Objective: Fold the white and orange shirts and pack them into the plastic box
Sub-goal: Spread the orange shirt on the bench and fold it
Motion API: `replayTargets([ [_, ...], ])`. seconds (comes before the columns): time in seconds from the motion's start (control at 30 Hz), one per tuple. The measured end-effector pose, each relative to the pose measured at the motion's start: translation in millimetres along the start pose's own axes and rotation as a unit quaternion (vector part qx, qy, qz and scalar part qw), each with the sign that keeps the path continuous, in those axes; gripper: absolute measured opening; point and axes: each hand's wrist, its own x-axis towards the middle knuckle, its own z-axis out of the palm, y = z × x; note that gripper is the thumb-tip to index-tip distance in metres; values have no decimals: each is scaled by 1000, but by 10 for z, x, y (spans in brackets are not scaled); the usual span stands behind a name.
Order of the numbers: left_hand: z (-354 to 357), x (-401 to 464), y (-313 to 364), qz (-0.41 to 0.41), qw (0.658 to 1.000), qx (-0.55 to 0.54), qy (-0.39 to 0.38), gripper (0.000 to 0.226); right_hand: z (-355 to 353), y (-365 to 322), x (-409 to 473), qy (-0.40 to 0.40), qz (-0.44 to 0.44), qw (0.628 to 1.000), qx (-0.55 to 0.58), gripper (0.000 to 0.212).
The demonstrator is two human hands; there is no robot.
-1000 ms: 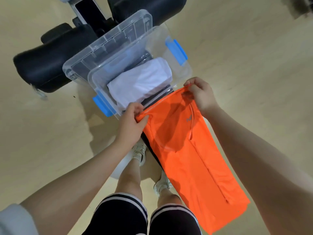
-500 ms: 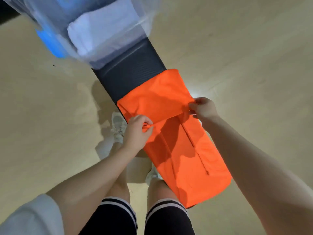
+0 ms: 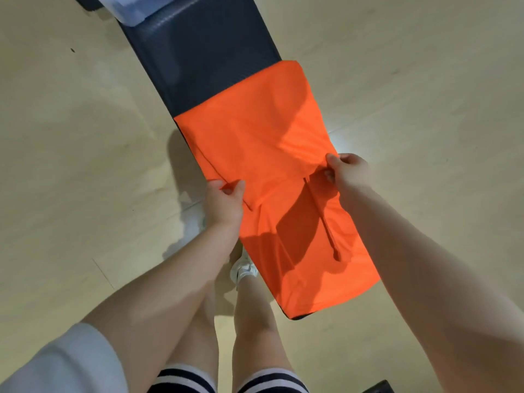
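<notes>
The orange shirt lies lengthwise on a dark bench, its upper part folded back over the lower part. My left hand pinches the folded edge at the shirt's left side. My right hand pinches the same edge at the right side. Only a corner of the clear plastic box shows at the top edge, standing on the far end of the bench. The white shirt is out of view.
Pale wooden floor surrounds the bench on both sides. My legs and a white shoe stand at the bench's near left side. A dark object sits at the bottom edge.
Both hands have drawn the shirt's top edge toward me, folding it over the lower part. The view has tipped down, so the box and white shirt have slid out at the top.
</notes>
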Motion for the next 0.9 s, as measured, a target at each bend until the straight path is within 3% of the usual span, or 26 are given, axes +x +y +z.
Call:
replayTargets([
  [0.17, 9, 7, 91, -34, 999, 7, -37, 37, -88, 32, -86, -12, -39, 999, 6, 26],
  [0.33, -213, -140, -145, -39, 989, 47, -134, 25, -167, 307, -102, 34, -27, 996, -74, 20],
  [0.4, -266, -201, -269, -61, 983, 57, -162, 22, -140, 403, -140, 55, -19, 995, -80, 5],
  [0.47, -270, -245, -327, -46, 982, 109, -146, 19, -127, 447, -241, 90, -39, 989, -113, 26],
  [0.53, -262, -290, -339, 76, 970, 216, -83, 20, -107, 487, -418, 136, -152, 951, -234, 47],
  [0.57, -252, -304, -353, 188, 942, 274, -53, 24, -80, 522, -521, 130, -239, 917, -293, 52],
  [0.63, -192, -325, -422, 416, 825, 377, -63, 40, 12, 694, -679, 44, -388, 833, -393, 59],
  [0.7, -110, -280, -550, 518, 700, 480, -104, 57, 84, 932, -703, -31, -424, 772, -472, 63],
  [0.73, -87, -246, -607, 521, 665, 520, -126, 62, 84, 1017, -680, -38, -412, 762, -498, 65],
  [0.8, -85, -181, -710, 501, 639, 560, -165, 70, -2, 1110, -660, -32, -363, 769, -525, 67],
  [0.9, -127, -192, -767, 481, 652, 554, -193, 65, -259, 1236, -701, -33, -323, 814, -482, 68],
])
